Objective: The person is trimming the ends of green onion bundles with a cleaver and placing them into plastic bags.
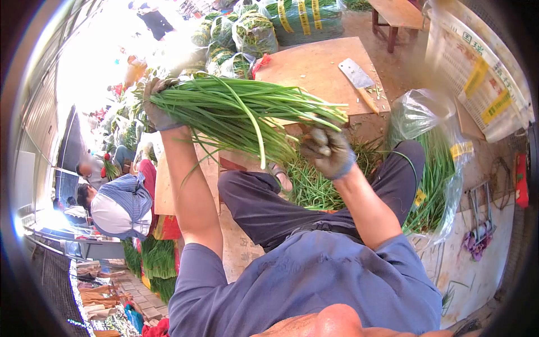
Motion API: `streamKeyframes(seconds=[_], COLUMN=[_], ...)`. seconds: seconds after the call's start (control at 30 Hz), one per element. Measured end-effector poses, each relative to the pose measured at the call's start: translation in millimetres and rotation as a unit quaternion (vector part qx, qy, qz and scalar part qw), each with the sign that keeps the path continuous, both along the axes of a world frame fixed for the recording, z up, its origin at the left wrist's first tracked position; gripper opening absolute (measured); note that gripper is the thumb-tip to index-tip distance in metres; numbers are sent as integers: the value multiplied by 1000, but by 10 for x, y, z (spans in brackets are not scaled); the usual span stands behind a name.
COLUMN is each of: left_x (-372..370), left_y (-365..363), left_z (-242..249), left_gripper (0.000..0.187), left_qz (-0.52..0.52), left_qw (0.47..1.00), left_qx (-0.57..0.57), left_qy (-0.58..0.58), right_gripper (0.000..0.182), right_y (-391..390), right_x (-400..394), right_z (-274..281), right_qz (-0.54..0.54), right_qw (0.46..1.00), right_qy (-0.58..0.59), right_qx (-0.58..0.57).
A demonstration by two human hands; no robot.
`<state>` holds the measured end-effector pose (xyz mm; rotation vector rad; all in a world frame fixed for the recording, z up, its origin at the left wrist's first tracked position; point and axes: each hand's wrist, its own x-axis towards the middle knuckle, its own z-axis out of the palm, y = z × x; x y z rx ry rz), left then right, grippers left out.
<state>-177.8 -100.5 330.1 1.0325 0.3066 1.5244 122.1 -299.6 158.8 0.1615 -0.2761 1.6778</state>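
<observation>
A long bunch of green chives (236, 109) is held up in front of me, lying across the view. My left hand (159, 106), in a grey work glove, is closed around its left end. At the pale stem end on the right, my gloved right hand (328, 150) has its fingers curled in, close to the lowest stems. Whatever those fingers pinch is hidden. Below the bunch, a pile of loose green stalks (317, 188) lies between my legs. On the wooden table (314, 62) just beyond, a cleaver (358, 83) with a wooden handle lies among small trimmed bits.
A clear plastic bag of chives (435, 174) stands beside my right leg. Packed bundles (252, 33) are stacked behind the table. At the left a person in a striped top (120, 205) bends forward near more green bundles (159, 258). A wooden stool (398, 14) stands at the back right.
</observation>
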Motion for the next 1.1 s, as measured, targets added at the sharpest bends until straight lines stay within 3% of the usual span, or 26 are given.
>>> streamKeyframes(seconds=[0.1,0.2,0.27,0.3,0.33,0.37,0.4,0.47,0.5,0.53,0.6,0.67,0.77,0.83,0.87,0.9,0.93,0.97,1.0,1.03,1.07,1.1], left_x=[-138,-264,-133,-197,-254,-305,-337,-396,-528,-751,-832,-579,-184,-10,-46,-99,-294,-289,-282,-76,45,39], left_y=[138,182,-33,30,76,116,125,164,314,539,610,421,91,-39,-2,50,247,252,252,61,-45,-52], left_z=[-136,-107,1,16,17,20,12,16,7,-15,-20,67,177,225,218,203,183,188,194,229,249,249], left_gripper=[28,28,29,29,29,30,30,31,31,30,30,32,34,34,33,31,29,27,25,24,22,24], left_qz=[-73,-78,-117,-136,-130,-123,-91,-29,-45,-59,-14,99,237,261,285,311,353,310,268,131,-14,-41], left_qw=[995,994,988,983,981,978,980,979,980,980,982,975,950,947,922,891,808,834,858,959,997,992], left_qx=[72,62,99,125,142,160,165,178,171,167,155,149,132,121,169,217,314,314,312,201,77,117], left_qy=[-10,-52,-21,3,23,43,59,93,95,95,110,133,153,145,201,249,352,330,307,149,-18,5], right_gripper=[16,14,16,22,24,28,32,41,45,47,51,46,40,38,37,36,35,34,33,32,32,31], right_y=[-225,-439,-614,-683,-724,-749,-757,-717,-687,-661,-598,-548,-349,-191,-109,-7,104,206,339,490,523,483], right_x=[516,1077,1279,1297,1299,1292,1259,1061,930,790,508,250,82,65,38,-4,-43,-75,-134,-221,-274,-254], right_z=[-134,-249,-362,-393,-473,-591,-710,-978,-908,-999,-611,-467,-114,145,229,278,318,346,268,112,193,256], right_qz=[-98,-200,-197,-142,-91,-35,22,63,122,82,67,-122,-396,-386,-379,-420,-461,-501,-450,-391,-325,-253], right_qw=[995,979,976,976,925,828,689,418,463,370,379,438,478,505,520,501,479,456,566,666,756,847], right_qy=[-10,22,-93,-161,-369,-560,-722,-905,-877,-922,-921,-889,-782,-770,-764,-754,-742,-727,-685,-632,-568,-468], right_qx=[-20,-33,-22,20,-5,-28,-48,36,31,80,50,52,63,45,34,61,88,115,86,56,25,4])
